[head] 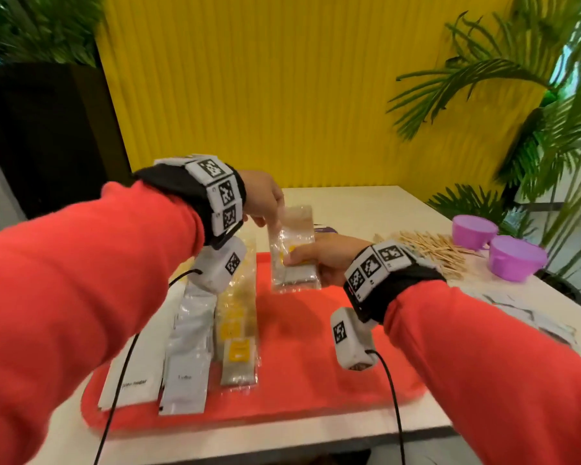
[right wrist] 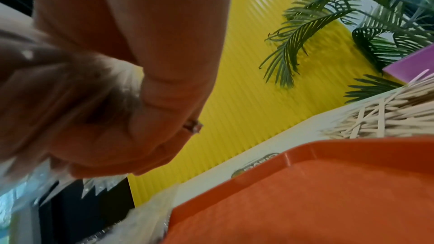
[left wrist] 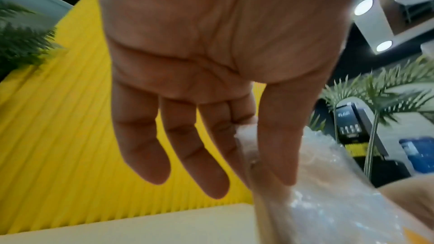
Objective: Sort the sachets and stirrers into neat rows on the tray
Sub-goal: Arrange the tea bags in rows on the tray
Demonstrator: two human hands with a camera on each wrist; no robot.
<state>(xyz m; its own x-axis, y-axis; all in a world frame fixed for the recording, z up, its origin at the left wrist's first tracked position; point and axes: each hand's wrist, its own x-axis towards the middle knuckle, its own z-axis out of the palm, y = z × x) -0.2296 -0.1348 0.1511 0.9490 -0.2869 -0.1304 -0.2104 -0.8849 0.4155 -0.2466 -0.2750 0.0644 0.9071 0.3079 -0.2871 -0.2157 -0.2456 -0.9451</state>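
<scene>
A clear tea-bag sachet [head: 293, 250], with a yellow tag inside, is held above the far middle of the red tray [head: 316, 347], clear of its floor. The left hand [head: 262, 199] pinches the sachet's upper left edge between thumb and forefinger; in the left wrist view the other fingers [left wrist: 143, 147] hang straight and apart. The right hand [head: 322, 260] grips the sachet's lower part, thumb on its front face and fingers curled behind it. On the tray's left side lie three rows running front to back: white sachets [head: 131, 380] at the left edge, silver-white sachets [head: 188, 357] beside them, then clear tea-bag sachets [head: 237, 337]. On the white table [head: 366, 203], right of the tray, lies a loose heap of wooden stirrers [head: 433, 250]; two purple cups [head: 497, 243] stand just beyond it. More white sachets [head: 530, 317] lie scattered at the table's right edge.
</scene>
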